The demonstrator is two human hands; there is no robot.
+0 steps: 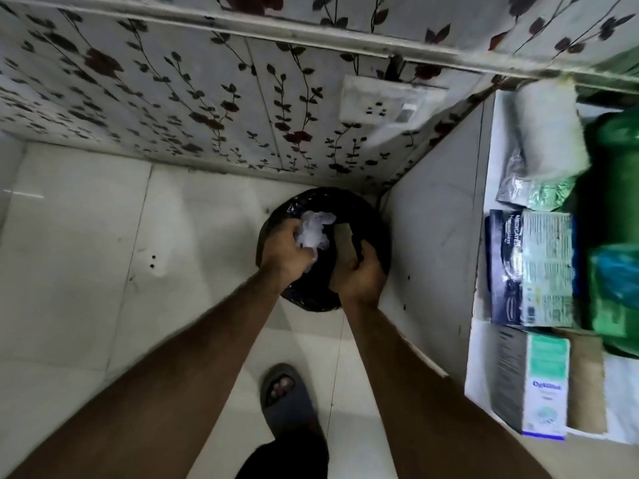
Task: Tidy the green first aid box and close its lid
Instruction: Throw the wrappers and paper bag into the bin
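A round bin lined with a black bag [373, 229] stands on the floor in the corner by the wall. Over its mouth, my left hand [285, 255] grips a crumpled wad of clear plastic wrapping [316, 231]. My right hand [359, 276] holds the near edge of the black bag liner, pulling it open. At the far right edge, blurred green plastic [619, 188] sits on the white table; I cannot tell whether it is the first aid box or whether a lid is open.
The white table [484, 375] at the right carries a dark medicine carton [529, 267], a green-and-white carton [544, 385], foil packets [532, 191] and a white pack. A wall socket [383, 105] sits above the bin. My sandalled foot [285, 392] stands on the white floor tiles.
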